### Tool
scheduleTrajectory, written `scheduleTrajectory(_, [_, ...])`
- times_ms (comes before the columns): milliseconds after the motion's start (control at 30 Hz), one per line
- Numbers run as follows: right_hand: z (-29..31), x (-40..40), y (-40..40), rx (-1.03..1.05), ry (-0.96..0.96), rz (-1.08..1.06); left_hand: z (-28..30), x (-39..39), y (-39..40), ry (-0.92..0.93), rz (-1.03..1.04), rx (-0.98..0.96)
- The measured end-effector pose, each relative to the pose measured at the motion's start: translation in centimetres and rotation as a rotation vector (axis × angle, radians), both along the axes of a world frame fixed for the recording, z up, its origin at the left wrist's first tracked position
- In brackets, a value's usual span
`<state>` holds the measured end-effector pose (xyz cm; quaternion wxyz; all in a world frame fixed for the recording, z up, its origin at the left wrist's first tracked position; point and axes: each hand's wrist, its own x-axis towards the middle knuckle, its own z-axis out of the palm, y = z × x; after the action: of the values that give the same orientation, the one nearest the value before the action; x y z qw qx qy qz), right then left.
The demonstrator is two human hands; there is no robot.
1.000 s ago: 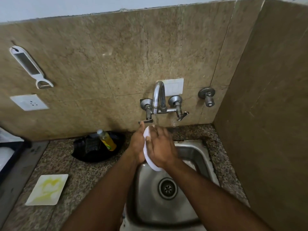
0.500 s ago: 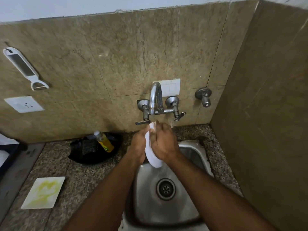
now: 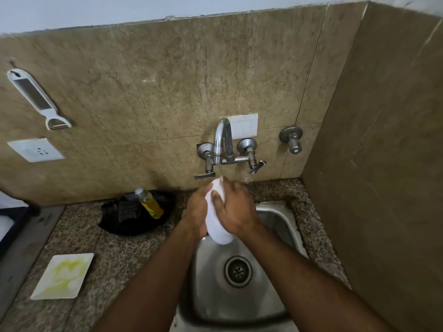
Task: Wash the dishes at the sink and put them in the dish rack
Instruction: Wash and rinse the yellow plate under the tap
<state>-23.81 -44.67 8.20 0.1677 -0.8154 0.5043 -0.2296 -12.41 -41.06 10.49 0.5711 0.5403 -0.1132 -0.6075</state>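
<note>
**White dish under the tap**

Head view: held on edge over the steel sink basin (image 3: 271, 221), right below the curved chrome tap (image 3: 223, 140) — a small white ceramic dish (image 3: 217, 224). Gripped from the left by the left hand (image 3: 197, 212); covered on the right by the right hand (image 3: 236, 209), fingers spread flat across its face. Waiting on the speckled granite counter (image 3: 115, 257): a square white plate smeared yellow (image 3: 62, 275).
</note>
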Motion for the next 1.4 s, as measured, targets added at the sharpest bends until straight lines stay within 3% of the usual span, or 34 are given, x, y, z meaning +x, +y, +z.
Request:
scheduleTrajectory(100, [-1.0,-0.4,-0.1,-0.041,0.009,0.115,0.6,0.4,-0.6,-0.178,-0.016,-0.028])
scheduleTrajectory(167, [-0.5,-0.3,-0.6,0.096,-0.140,0.054,0.5,0.4,-0.4,-0.268,0.041,-0.032])
scheduleTrajectory(300, [1.0,-1.6,-2.8,0.692,-0.484,-0.266,-0.1,0.2,1.3,-0.106,0.086,-0.083])
scheduleTrajectory(400, [0.8,-3.4,-3.4,0.920,-0.651,-0.248,-1.8,1.3,3.2,0.025,0.098,-0.088])
scheduleTrajectory(533, [0.2,-5.2,-3.5,1.100,-0.745,-0.139,-4.8,3.3,4.4,-0.031,0.232,0.040])
scheduleTrajectory(667, [0.3,-4.9,-3.3,1.192,-0.884,-0.080,-4.6,2.7,3.2,-0.212,0.249,0.189])
scheduleTrajectory(800, [1.0,-4.1,-3.8,1.139,-1.041,-0.311,-3.2,1.2,0.7,-0.433,0.166,0.155])
scheduleTrajectory(967, [1.0,-3.9,-4.9,1.046,-1.118,-0.632,-3.4,-2.6,-0.8,-1.017,-0.150,0.113])
scheduleTrajectory(1033, [1.2,-3.4,-4.4,0.989,-1.170,-0.642,-3.5,-4.0,-0.3,-1.267,-0.218,0.111])
scheduleTrajectory(1100, [1.2,-2.6,-3.6,0.944,-1.267,-0.621,-4.2,-5.0,0.2,-1.375,-0.335,-0.006])
scheduleTrajectory(1167, [1.0,-1.8,-2.8,0.882,-1.270,-0.658,-4.5,-5.5,-0.1,-1.169,-0.296,-0.134])
scheduleTrajectory(1267, [0.6,-1.0,-1.3,0.772,-1.163,-0.644,-4.3,-4.6,-1.1,-0.780,-0.191,-0.167])
scheduleTrajectory(1367, [0.5,-0.3,1.1,0.713,-1.088,-0.585,-3.1,-2.9,-2.8,-0.426,-0.158,0.089])
scheduleTrajectory(1400, [0.4,-0.2,1.5,0.705,-1.086,-0.575,-2.7,-2.8,-3.1,-0.401,-0.124,0.139])
